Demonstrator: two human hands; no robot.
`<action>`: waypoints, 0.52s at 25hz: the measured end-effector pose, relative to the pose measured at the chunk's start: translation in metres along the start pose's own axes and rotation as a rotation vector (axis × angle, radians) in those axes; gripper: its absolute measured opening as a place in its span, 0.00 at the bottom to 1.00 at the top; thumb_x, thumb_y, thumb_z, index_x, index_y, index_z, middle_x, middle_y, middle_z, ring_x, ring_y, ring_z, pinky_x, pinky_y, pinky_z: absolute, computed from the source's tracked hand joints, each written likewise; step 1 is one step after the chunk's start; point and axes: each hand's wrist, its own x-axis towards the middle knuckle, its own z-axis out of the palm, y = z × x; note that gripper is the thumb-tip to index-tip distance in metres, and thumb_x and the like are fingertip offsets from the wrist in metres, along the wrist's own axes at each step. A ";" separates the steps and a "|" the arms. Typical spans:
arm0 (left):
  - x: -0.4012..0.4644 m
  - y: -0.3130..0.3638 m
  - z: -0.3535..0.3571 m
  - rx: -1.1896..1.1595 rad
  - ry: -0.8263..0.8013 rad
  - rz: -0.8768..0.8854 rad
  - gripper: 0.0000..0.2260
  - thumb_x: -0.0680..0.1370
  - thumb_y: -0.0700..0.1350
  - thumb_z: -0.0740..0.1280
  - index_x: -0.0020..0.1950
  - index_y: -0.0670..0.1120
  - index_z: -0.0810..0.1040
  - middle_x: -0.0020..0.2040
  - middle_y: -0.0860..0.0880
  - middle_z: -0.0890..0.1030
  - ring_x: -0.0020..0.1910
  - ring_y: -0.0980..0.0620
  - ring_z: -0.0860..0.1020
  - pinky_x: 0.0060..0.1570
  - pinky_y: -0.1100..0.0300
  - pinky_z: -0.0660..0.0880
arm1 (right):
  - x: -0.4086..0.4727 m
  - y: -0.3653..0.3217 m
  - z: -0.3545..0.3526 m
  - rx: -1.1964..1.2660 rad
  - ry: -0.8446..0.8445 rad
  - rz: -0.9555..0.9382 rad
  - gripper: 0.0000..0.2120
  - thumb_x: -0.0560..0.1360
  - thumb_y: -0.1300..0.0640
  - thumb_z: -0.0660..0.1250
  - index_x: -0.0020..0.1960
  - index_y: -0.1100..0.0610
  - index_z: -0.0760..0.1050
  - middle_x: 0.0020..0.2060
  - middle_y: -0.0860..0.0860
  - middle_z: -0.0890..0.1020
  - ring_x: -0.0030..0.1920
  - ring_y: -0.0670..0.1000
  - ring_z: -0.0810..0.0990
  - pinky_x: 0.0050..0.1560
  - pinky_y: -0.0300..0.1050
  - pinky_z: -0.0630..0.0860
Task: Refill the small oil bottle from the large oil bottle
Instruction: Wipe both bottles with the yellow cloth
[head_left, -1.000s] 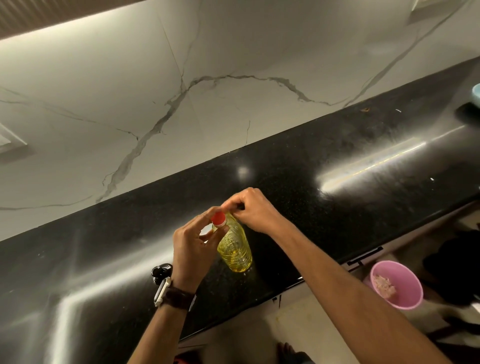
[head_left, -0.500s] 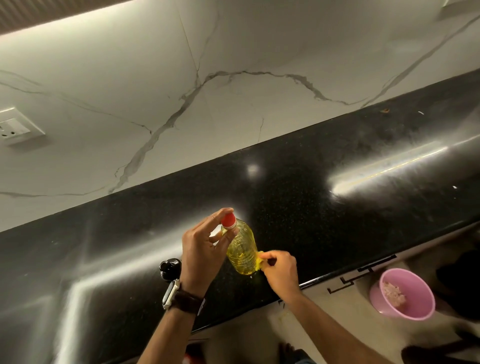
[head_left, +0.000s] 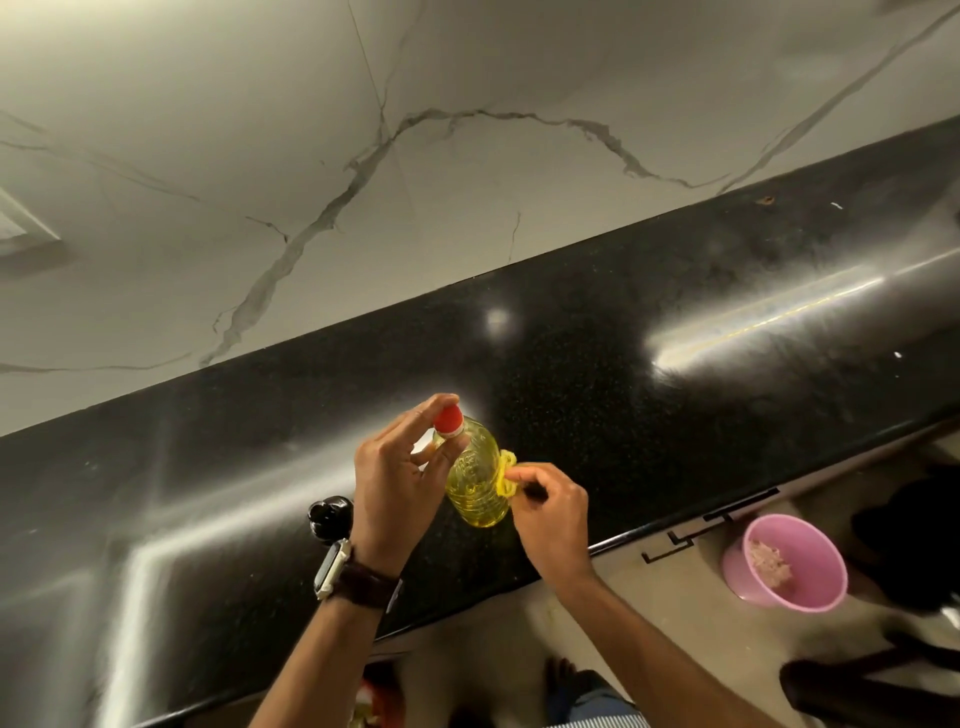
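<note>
Oil bottle (head_left: 475, 480): stands on the black counter (head_left: 675, 415), centre of frame, yellow oil inside, red cap (head_left: 448, 420) on.
Left hand (head_left: 397, 480): fingers curled round the neck, fingertip on the cap; watch (head_left: 332, 569) at wrist.
Right hand (head_left: 550, 512): pinching the yellow handle (head_left: 506, 475) at the bottle's right side.
Writing: none readable.
Change: half a second ago the right hand sat lower by the base; it now grips the handle.

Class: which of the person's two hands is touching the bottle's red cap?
The left hand, the one wearing a watch; the right hand pinches the yellow handle instead.
</note>
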 end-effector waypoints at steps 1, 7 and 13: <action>0.002 0.000 0.000 0.014 0.006 -0.009 0.23 0.73 0.37 0.79 0.66 0.45 0.82 0.60 0.51 0.83 0.59 0.58 0.82 0.47 0.68 0.82 | -0.003 -0.001 0.001 0.052 0.015 -0.018 0.11 0.73 0.71 0.74 0.47 0.55 0.87 0.47 0.46 0.86 0.50 0.48 0.86 0.49 0.46 0.85; 0.013 0.003 0.004 0.302 0.072 0.023 0.16 0.72 0.43 0.81 0.57 0.44 0.83 0.50 0.48 0.86 0.42 0.52 0.84 0.40 0.55 0.83 | 0.003 -0.059 0.006 0.075 -0.032 -0.400 0.15 0.75 0.68 0.73 0.60 0.59 0.83 0.54 0.48 0.84 0.57 0.46 0.83 0.57 0.40 0.80; 0.022 0.009 0.010 0.397 0.099 -0.065 0.13 0.73 0.49 0.80 0.53 0.47 0.83 0.46 0.50 0.84 0.36 0.53 0.82 0.35 0.53 0.80 | -0.003 0.042 0.021 -0.235 -0.077 -0.286 0.08 0.74 0.67 0.76 0.49 0.57 0.81 0.51 0.47 0.80 0.50 0.43 0.81 0.50 0.40 0.82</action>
